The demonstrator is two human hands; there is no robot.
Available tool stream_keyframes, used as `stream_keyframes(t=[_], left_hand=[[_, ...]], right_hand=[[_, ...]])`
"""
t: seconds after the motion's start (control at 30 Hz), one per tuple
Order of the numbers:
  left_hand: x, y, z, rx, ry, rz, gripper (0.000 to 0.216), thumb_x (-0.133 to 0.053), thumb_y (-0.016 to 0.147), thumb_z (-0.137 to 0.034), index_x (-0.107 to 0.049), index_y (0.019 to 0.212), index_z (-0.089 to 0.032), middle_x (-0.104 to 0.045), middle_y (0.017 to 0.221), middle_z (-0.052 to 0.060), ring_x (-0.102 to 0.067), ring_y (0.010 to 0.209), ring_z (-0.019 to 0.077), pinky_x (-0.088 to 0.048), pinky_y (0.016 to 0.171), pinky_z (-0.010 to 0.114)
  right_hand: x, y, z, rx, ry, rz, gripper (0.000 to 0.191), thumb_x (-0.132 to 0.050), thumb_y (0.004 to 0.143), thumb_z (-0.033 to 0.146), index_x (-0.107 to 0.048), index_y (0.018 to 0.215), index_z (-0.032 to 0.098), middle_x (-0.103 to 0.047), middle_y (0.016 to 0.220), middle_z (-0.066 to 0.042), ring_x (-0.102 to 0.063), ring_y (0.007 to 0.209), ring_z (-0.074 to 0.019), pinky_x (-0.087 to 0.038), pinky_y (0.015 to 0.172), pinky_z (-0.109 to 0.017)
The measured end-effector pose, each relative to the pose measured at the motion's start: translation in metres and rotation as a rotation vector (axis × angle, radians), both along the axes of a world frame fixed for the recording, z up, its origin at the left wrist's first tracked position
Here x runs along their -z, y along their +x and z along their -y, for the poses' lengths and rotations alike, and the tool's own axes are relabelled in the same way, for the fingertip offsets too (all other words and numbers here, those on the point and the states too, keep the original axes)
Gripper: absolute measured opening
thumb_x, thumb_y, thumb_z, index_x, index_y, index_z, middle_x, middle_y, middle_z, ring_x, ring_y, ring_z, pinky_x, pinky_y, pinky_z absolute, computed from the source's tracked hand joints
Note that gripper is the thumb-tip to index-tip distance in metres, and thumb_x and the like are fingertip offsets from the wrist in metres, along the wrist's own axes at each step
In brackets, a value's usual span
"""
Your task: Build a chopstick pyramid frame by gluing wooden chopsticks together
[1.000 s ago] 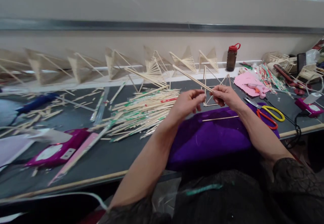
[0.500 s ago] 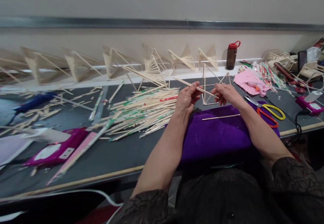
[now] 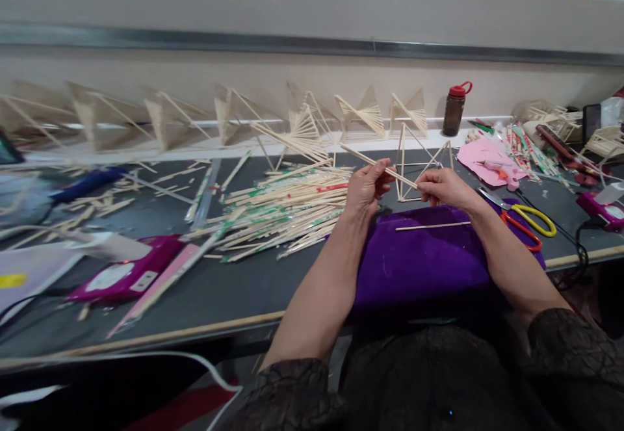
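Note:
Thin wooden sticks (image 3: 361, 154) slant between my two hands above the purple cloth (image 3: 419, 265). Around their middle, the fingers of my left hand (image 3: 368, 187) are closed. My right hand (image 3: 441, 187) pinches their lower right end. I cannot tell exactly how many sticks are in the grip. One loose stick (image 3: 429, 227) lies across the cloth under my right wrist. Just behind my hands stands an open frame of sticks (image 3: 401, 164), partly covered by my fingers. A large pile of chopsticks (image 3: 287, 213), some in printed wrappers, lies to the left of my left hand.
Twisted stick models (image 3: 361, 119) line the wall. Scissors (image 3: 526, 218) with red and yellow handles lie on the right, near pink paper (image 3: 487, 158) and a brown bottle (image 3: 454, 111). At left are a magenta power strip (image 3: 131, 275), a cable and a blue-handled tool (image 3: 92, 184).
The view has shifted slightly, so most things sit further right. My right hand stays at the sticks' lower end, and my left hand keeps its grip.

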State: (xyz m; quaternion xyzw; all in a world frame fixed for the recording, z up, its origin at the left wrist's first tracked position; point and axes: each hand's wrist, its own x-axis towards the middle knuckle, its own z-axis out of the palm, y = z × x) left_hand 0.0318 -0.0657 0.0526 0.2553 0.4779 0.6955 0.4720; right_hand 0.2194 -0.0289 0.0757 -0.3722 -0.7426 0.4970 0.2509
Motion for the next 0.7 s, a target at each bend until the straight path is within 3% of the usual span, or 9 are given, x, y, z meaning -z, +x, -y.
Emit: stream_keyframes(t=[0.3, 0.53, 0.7], left_hand=[[-0.001, -0.007, 0.001, 0.089, 0.011, -0.029, 0.032, -0.091, 0.076, -0.037, -0.075, 0.093, -0.015, -0.077, 0.075, 0.002, -0.070, 0.059, 0.0100, -0.046, 0.045, 0.015], [-0.001, -0.006, 0.001, 0.058, 0.045, -0.016, 0.028, -0.090, 0.078, -0.035, -0.075, 0.091, -0.015, -0.077, 0.075, 0.002, -0.070, 0.061, 0.0095, -0.045, 0.045, 0.014], [0.001, -0.002, 0.001, 0.065, 0.055, -0.047, 0.035, -0.093, 0.072, -0.039, -0.075, 0.091, -0.015, -0.077, 0.076, 0.002, -0.069, 0.061, 0.0096, -0.044, 0.044, 0.015]], right_hand=[[0.002, 0.001, -0.002, -0.042, -0.033, 0.026, 0.015, -0.062, 0.087, 0.017, -0.063, 0.073, 0.018, -0.063, 0.056, 0.005, -0.053, 0.041, -0.0059, -0.039, 0.043, -0.020], [0.004, -0.004, 0.002, -0.012, -0.011, -0.012, 0.014, -0.061, 0.091, 0.018, -0.067, 0.078, 0.018, -0.064, 0.060, 0.004, -0.055, 0.044, -0.0063, -0.040, 0.042, -0.019], [0.010, -0.005, 0.000, -0.010, 0.056, 0.044, 0.018, -0.063, 0.089, 0.018, -0.068, 0.072, 0.018, -0.066, 0.064, 0.002, -0.058, 0.047, -0.0073, -0.042, 0.043, -0.020]])
